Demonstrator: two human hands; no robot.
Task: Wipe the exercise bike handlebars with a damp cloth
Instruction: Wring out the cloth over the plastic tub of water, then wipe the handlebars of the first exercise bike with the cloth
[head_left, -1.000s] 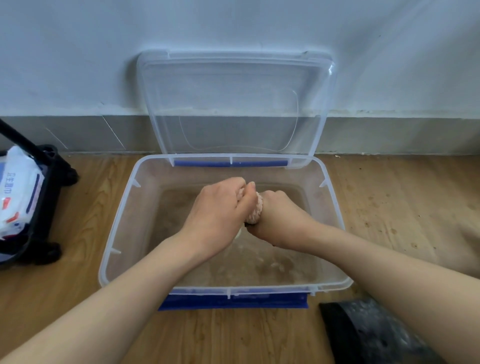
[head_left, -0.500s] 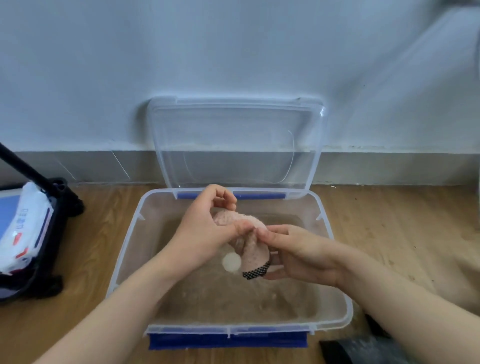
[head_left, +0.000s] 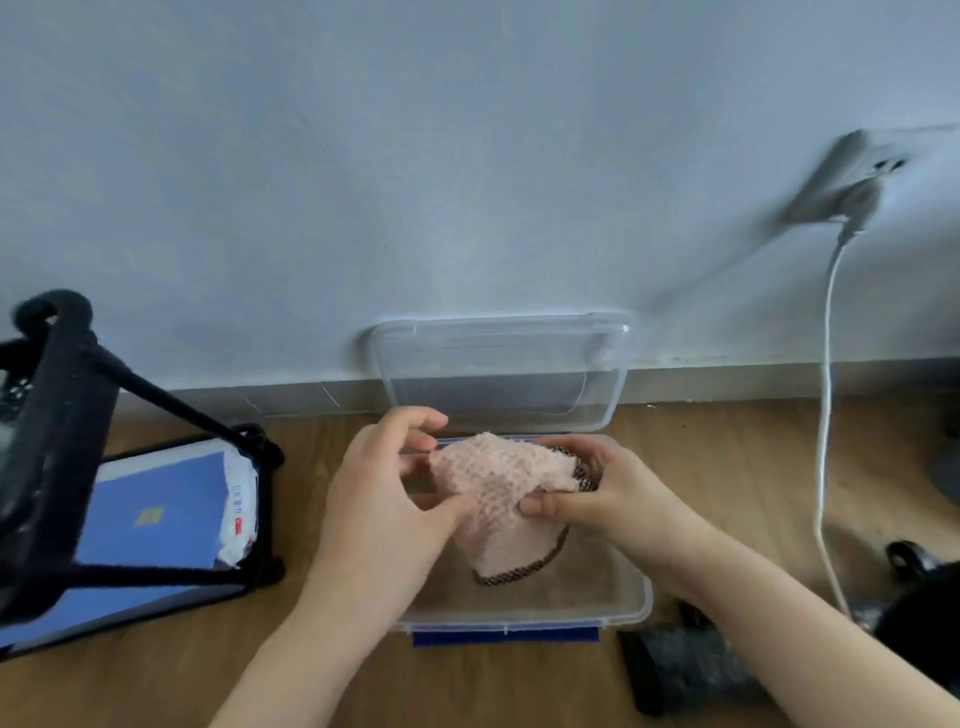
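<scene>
Two hands hold one pink cloth (head_left: 501, 480) above the clear plastic tub (head_left: 631, 605), which serves as the landmark for everything else. Nearest, on the near-right side of the tub, lies a dark blurred object (head_left: 680, 670) on the wooden floor (head_left: 727, 467); what it is cannot be told. Both forearms reach in from the near edge and meet over the middle of the tub.

Left hand (head_left: 387, 506) pinches the cloth's left edge between thumb and fingers, wrist bent slightly inward. Right hand (head_left: 605, 496) grips the right side, thumb pressed on top and fingers curled under the dark trim, so both grips are closed on the cloth. The hands pull gently apart, which spreads the fabric; its lower corner with the dark border hangs down inside the tub. Holding it here probably lets any drips fall back into the shallow murky water rather than onto the floor, and opening it out likely readies a flat face for wiping.

Left of the tub stands a black frame (head_left: 57, 415) with a pack of wipes (head_left: 239, 499) beside a blue panel. Behind the tub, its clear lid (head_left: 498, 371) leans upright against the wall. Far right of the tub, a white cable (head_left: 826, 415) drops from a wall socket (head_left: 857, 182). Handlebars are not identifiable in view.
</scene>
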